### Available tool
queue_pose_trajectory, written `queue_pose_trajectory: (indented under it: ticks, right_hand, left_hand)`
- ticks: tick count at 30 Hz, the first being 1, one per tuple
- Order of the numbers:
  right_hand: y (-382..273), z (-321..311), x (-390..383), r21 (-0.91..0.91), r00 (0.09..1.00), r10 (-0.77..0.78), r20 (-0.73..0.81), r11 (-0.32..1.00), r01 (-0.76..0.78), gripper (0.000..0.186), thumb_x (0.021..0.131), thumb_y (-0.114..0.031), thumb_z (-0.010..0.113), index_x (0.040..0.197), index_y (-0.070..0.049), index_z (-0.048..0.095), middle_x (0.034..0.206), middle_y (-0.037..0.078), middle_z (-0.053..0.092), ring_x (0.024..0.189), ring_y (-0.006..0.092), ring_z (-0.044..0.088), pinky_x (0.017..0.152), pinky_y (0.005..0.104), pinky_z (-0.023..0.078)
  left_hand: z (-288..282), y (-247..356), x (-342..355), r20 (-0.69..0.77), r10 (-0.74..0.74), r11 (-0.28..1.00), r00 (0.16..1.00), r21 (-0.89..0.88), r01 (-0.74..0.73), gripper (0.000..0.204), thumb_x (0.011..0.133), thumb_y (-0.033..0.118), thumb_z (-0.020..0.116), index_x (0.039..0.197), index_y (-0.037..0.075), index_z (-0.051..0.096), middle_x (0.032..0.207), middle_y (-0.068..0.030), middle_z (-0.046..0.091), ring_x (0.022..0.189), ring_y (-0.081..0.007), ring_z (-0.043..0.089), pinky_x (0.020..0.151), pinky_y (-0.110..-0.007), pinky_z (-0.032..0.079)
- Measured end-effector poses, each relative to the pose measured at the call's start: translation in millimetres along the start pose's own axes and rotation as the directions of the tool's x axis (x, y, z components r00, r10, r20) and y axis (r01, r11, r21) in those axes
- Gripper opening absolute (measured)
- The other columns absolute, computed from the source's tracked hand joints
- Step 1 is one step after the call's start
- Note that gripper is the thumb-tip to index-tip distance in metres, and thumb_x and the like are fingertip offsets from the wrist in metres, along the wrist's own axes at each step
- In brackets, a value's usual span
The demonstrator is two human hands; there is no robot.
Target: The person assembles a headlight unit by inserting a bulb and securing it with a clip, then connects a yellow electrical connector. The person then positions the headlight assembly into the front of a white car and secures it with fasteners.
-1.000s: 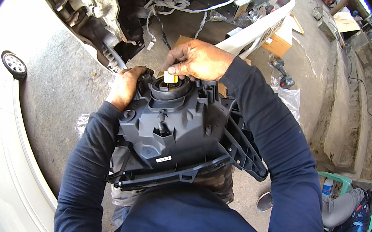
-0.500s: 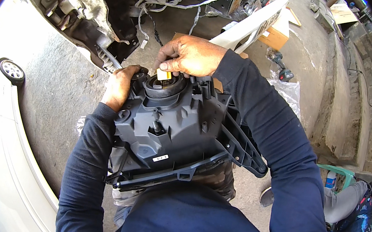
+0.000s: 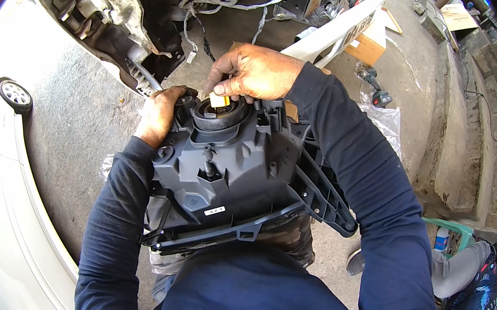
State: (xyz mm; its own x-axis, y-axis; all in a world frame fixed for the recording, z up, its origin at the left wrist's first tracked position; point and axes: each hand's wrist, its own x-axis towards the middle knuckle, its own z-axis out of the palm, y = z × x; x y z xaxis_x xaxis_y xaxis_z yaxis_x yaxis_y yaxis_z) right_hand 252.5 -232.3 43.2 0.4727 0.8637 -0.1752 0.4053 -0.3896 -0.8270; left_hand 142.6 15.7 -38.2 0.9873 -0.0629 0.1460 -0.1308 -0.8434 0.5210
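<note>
A black car headlight housing (image 3: 234, 166) rests across my lap, its back side facing up. My left hand (image 3: 159, 115) is closed around its far left corner, by a round knob. My right hand (image 3: 253, 74) reaches over from the right and pinches a small yellow-and-white piece (image 3: 220, 100), whose exact kind I cannot make out. This piece sits in the round opening of the housing, inside a thick black collar (image 3: 220, 120). My right fingertips hide part of the piece and of the opening. A white label (image 3: 214, 211) is stuck to the housing's near side.
Ahead is a car's stripped front end with hanging wires (image 3: 212, 3) and a white bumper (image 3: 340, 32). A cordless power tool (image 3: 375, 89), a plastic bag (image 3: 385, 124) and a cardboard box (image 3: 368, 44) lie right. Left is a white car (image 3: 10, 199); another person's leg (image 3: 462, 271) shows at lower right.
</note>
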Motion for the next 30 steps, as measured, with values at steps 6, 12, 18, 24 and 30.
queue_pose_trajectory:
  ticks: [6,12,18,24,30]
  right_hand:
    - [-11,-4,-5,-0.019,0.999,0.015,0.051,1.000,-0.014,0.022,0.104,-0.020,0.074,0.122,-0.009,0.081,0.080,0.001,0.070,0.067,0.0096,0.059,0.061,0.0300,0.049]
    - [-6,-1,2,-0.118,0.997,-0.052,0.060,0.991,0.059,0.027,0.101,-0.026,0.077,0.124,-0.010,0.081,0.096,0.006,0.079,0.066,0.0144,0.064,0.064,0.0314,0.056]
    - [2,7,-5,-0.074,0.990,-0.144,0.005,0.987,0.144,0.026,0.096,-0.021,0.082,0.118,-0.007,0.083,0.104,0.008,0.083,0.079,0.0178,0.074,0.073,0.0332,0.059]
    - [-16,20,-14,-0.162,0.991,-0.134,-0.018,0.978,0.129,0.025,0.093,-0.016,0.081,0.114,-0.001,0.081,0.108,0.015,0.080,0.103,0.0281,0.076,0.093,0.0384,0.057]
    - [-29,25,-30,-0.152,0.988,-0.147,-0.057,0.979,0.137,0.023,0.091,-0.009,0.082,0.113,-0.001,0.080,0.102,0.012,0.077,0.103,0.0272,0.074,0.094,0.0379,0.056]
  left_hand:
    - [2,-8,2,0.037,-0.007,1.000,0.999,0.028,0.006,0.037,0.097,0.009,0.058,0.130,0.002,0.073,0.133,-0.0210,0.075,0.124,-0.0372,0.072,0.107,-0.042,0.054]
    - [9,-15,-1,0.003,-0.033,0.999,0.999,0.037,0.033,0.037,0.097,0.007,0.058,0.131,0.002,0.073,0.132,-0.0208,0.075,0.123,-0.0371,0.073,0.106,-0.042,0.055]
    - [19,-17,-7,-0.104,0.000,0.999,0.995,-0.034,-0.004,0.034,0.099,0.008,0.059,0.128,-0.001,0.074,0.124,-0.0276,0.076,0.117,-0.0400,0.074,0.103,-0.042,0.056]
    - [24,-16,-14,-0.147,-0.056,0.997,0.988,-0.065,0.047,0.035,0.100,0.010,0.058,0.130,0.003,0.074,0.123,-0.0282,0.075,0.116,-0.0430,0.073,0.104,-0.044,0.056]
    - [20,1,-22,-0.114,-0.171,0.940,0.979,-0.316,0.128,0.033,0.103,0.012,0.056,0.127,0.000,0.076,0.120,-0.0265,0.077,0.113,-0.0348,0.075,0.103,-0.040,0.055]
